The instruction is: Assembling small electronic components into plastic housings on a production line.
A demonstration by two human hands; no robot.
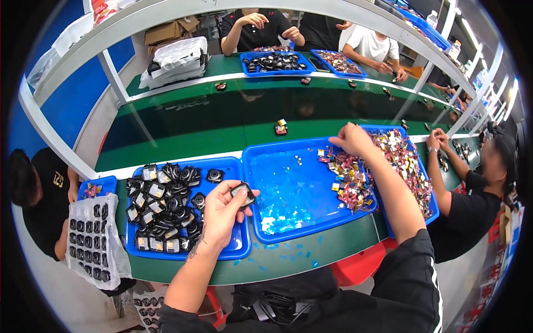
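Observation:
My left hand (223,208) grips a small black plastic housing (244,195) between thumb and fingers, above the gap between two blue trays. A heap of similar black housings (166,205), some with pale rectangular faces, fills the left tray (222,254). My right hand (354,140) is curled with its fingertips together at the far right rim of the middle tray (277,149). Whatever is in those fingers is hidden. Just below it lies a pile of small red circuit pieces with yellow and silver parts (352,183). Blue film scraps (283,213) litter that tray's left half.
Another blue tray (436,208) heaped with circuit pieces stands at my right. Beyond runs a green conveyor (200,130) carrying a small assembly (281,127). A white frame (111,77) arches overhead. Co-workers sit opposite and on both sides; a moulded tray of black parts (89,241) is at left.

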